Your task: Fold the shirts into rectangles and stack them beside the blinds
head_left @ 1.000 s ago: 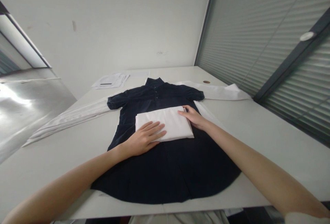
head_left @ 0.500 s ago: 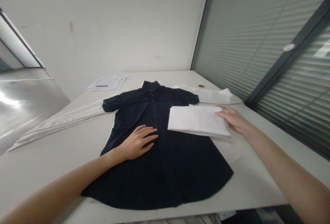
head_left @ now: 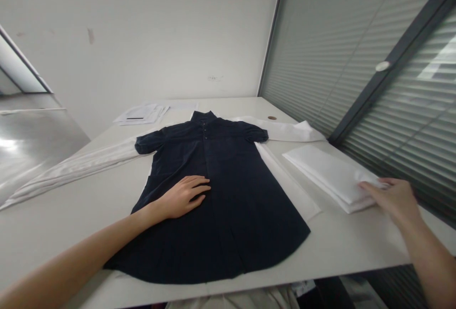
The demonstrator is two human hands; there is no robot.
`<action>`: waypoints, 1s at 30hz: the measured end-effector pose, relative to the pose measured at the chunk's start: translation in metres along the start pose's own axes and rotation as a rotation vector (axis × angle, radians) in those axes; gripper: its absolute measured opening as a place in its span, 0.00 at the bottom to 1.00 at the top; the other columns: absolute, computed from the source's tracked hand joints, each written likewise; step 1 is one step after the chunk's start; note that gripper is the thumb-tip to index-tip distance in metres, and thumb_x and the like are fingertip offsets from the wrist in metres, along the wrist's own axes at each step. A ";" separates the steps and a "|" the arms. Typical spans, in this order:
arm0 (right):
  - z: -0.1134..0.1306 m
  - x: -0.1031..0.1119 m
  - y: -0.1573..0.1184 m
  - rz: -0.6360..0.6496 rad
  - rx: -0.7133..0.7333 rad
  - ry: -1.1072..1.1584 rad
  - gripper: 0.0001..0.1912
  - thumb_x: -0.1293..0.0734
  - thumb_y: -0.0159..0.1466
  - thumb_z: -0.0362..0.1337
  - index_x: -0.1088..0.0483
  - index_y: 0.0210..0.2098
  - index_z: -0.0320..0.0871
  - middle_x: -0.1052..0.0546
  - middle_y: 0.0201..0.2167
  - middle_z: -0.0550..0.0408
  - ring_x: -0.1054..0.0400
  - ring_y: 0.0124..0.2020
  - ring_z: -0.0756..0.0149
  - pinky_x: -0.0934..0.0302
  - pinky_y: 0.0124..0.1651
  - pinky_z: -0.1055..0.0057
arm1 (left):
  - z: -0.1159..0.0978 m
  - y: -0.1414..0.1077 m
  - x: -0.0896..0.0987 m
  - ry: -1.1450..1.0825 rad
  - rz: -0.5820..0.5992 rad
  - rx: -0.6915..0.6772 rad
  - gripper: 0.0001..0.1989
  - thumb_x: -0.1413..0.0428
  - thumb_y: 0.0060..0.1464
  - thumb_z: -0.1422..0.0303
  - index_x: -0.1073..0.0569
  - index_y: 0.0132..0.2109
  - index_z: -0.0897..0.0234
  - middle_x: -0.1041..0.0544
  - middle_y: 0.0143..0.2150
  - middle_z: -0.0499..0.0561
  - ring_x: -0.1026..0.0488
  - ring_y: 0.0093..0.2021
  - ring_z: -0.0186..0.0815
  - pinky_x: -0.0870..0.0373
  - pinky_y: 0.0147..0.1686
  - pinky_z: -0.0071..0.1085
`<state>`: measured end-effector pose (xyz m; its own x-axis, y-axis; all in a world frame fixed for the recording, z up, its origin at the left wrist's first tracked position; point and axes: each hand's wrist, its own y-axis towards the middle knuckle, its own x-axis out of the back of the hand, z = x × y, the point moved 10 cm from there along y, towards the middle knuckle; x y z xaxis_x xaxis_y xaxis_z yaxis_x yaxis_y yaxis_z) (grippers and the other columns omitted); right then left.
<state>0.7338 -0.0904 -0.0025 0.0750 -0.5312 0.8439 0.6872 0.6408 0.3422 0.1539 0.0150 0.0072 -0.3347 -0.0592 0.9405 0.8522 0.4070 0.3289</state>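
A dark navy short-sleeved shirt [head_left: 235,195] lies spread flat on the white table, collar pointing away from me. My left hand [head_left: 187,196] rests flat on its front, fingers outstretched and slightly apart. Under the shirt is a white long-sleeved garment; its left sleeve [head_left: 76,166] and right sleeve [head_left: 290,129] stick out past the dark sleeves, and a strip of its body shows along the right side. My right hand [head_left: 397,200] pinches the near right corner of a folded white cloth [head_left: 327,171], thumb on top, over the table's right side.
Loose papers [head_left: 140,114] lie at the far left of the table [head_left: 107,181]. A round brown spot [head_left: 272,117] shows near the back. A glass partition with blinds [head_left: 356,86] borders the right side, and a white wall [head_left: 160,38] stands behind.
My right hand has carried the folded white cloth off the shirt, to the right and nearer me. The left hand stays on the shirt. The view has shifted slightly.
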 end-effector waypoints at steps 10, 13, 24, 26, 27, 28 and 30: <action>0.151 -0.022 -0.020 0.084 0.640 -0.089 0.28 0.40 0.66 0.49 0.35 0.60 0.41 0.34 0.62 0.41 0.43 0.65 0.47 0.48 0.68 0.55 | -0.001 0.000 0.000 0.003 0.013 -0.015 0.17 0.51 0.68 0.65 0.28 0.59 0.60 0.28 0.61 0.55 0.32 0.61 0.41 0.33 0.61 0.43; 0.164 -0.063 -0.022 0.200 0.608 -0.307 0.32 0.40 0.67 0.47 0.41 0.65 0.35 0.40 0.67 0.35 0.49 0.68 0.41 0.49 0.66 0.49 | -0.002 0.000 0.000 0.012 0.010 -0.019 0.16 0.51 0.68 0.65 0.28 0.59 0.60 0.28 0.61 0.55 0.31 0.61 0.41 0.33 0.60 0.43; 0.143 -0.080 -0.013 0.210 0.437 -0.634 0.28 0.52 0.72 0.42 0.42 0.63 0.30 0.42 0.65 0.30 0.47 0.64 0.34 0.48 0.59 0.46 | -0.002 0.002 0.002 0.009 0.033 -0.014 0.17 0.52 0.68 0.65 0.29 0.59 0.61 0.29 0.62 0.55 0.32 0.62 0.40 0.34 0.61 0.42; 0.143 -0.081 -0.013 0.217 0.447 -0.649 0.28 0.53 0.72 0.42 0.40 0.61 0.30 0.40 0.64 0.30 0.46 0.63 0.35 0.49 0.59 0.46 | -0.003 0.002 0.003 -0.001 0.034 -0.012 0.17 0.52 0.68 0.64 0.29 0.59 0.61 0.28 0.62 0.55 0.32 0.62 0.40 0.34 0.61 0.42; 0.144 -0.081 -0.013 0.218 0.448 -0.652 0.28 0.54 0.72 0.42 0.39 0.61 0.30 0.39 0.64 0.31 0.46 0.63 0.35 0.49 0.59 0.46 | -0.003 0.002 0.003 -0.005 0.033 -0.010 0.17 0.52 0.68 0.64 0.29 0.59 0.61 0.28 0.61 0.55 0.31 0.62 0.41 0.34 0.61 0.42; 0.144 -0.082 -0.014 0.217 0.449 -0.652 0.29 0.54 0.72 0.42 0.39 0.61 0.30 0.39 0.64 0.30 0.46 0.63 0.35 0.49 0.59 0.46 | -0.004 0.002 0.004 -0.009 0.032 -0.008 0.17 0.52 0.68 0.64 0.29 0.59 0.61 0.28 0.61 0.55 0.31 0.61 0.40 0.34 0.61 0.42; 0.144 -0.083 -0.014 0.209 0.448 -0.644 0.29 0.53 0.71 0.43 0.38 0.60 0.30 0.39 0.64 0.29 0.46 0.63 0.35 0.49 0.59 0.45 | -0.006 0.002 0.003 -0.020 0.031 -0.006 0.17 0.51 0.68 0.64 0.28 0.59 0.61 0.28 0.61 0.55 0.31 0.62 0.40 0.34 0.61 0.41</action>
<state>0.6139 0.0247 -0.0174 -0.3544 -0.0405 0.9342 0.3398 0.9252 0.1690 0.1566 0.0103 0.0108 -0.3162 -0.0288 0.9483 0.8644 0.4031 0.3004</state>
